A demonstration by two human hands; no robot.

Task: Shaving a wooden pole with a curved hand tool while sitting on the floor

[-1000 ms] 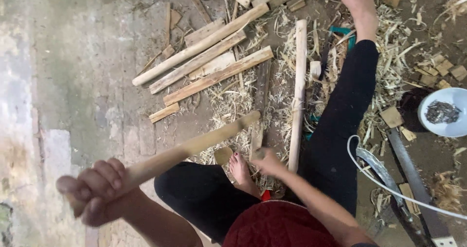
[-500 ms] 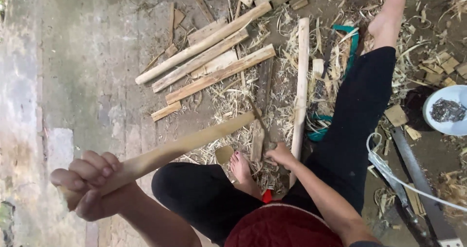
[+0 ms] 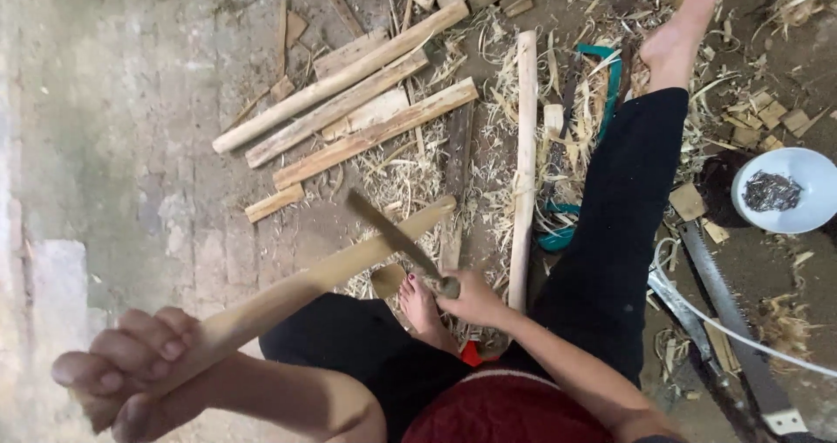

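I see my left hand (image 3: 131,369) clamped tight around the near end of a long pale wooden stick (image 3: 323,277), fingers fully curled over it, so that the stick slants up and away from that hand toward the middle of the floor. My right hand (image 3: 475,299) is closed on the handle of a dark-bladed knife (image 3: 392,234), and the blade lies across the far part of the stick, touching it just short of its tip. The two hands are well apart, one at each end of the work. Just beside my right hand, toward my left, a bare foot (image 3: 423,308) rests on the ground under the stick. Beyond both hands lies a loose group of split wooden slats (image 3: 349,103) amid pale shavings (image 3: 397,177), and a straight round pole (image 3: 523,164) runs away from my right hand. Further out on that side sits a white bowl (image 3: 806,181) holding dark nails, and near it a long handsaw (image 3: 728,321) lies flat on the floor.
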